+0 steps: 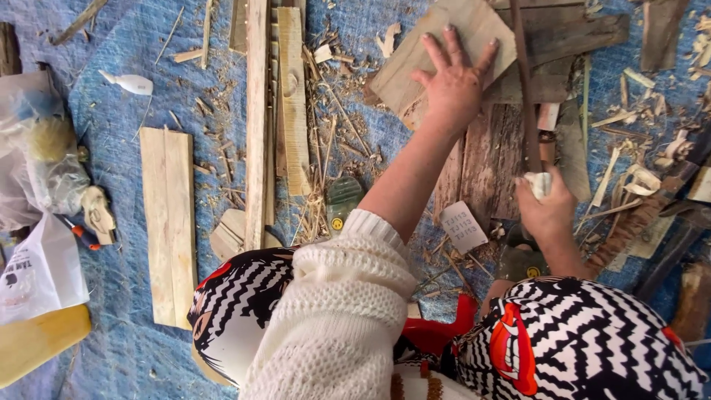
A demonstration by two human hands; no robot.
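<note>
Wood lies everywhere on a blue tarp [126, 133] spread over the floor. Near the upper middle of the frame, the left hand [453, 81] is spread flat, fingers splayed, pressing down on a pale thin board [415, 67] that rests tilted across darker weathered planks [496, 155]. Right of centre, the right hand [546, 207] is closed in a fist round the cloth-wrapped grip of a long dark blade [524, 89], which runs straight up the frame along the board's right edge. The work looks like splitting or trimming that board. To do it well, I judge, the flat hand should bear down firmly with its fingers kept left of the blade's line, and the blade should follow the grain, not cross it. Loose shavings [326, 141] under the board could let it slide. Two long light strips [275, 96] and a wide pale plank [169, 222] lie well apart at left.
</note>
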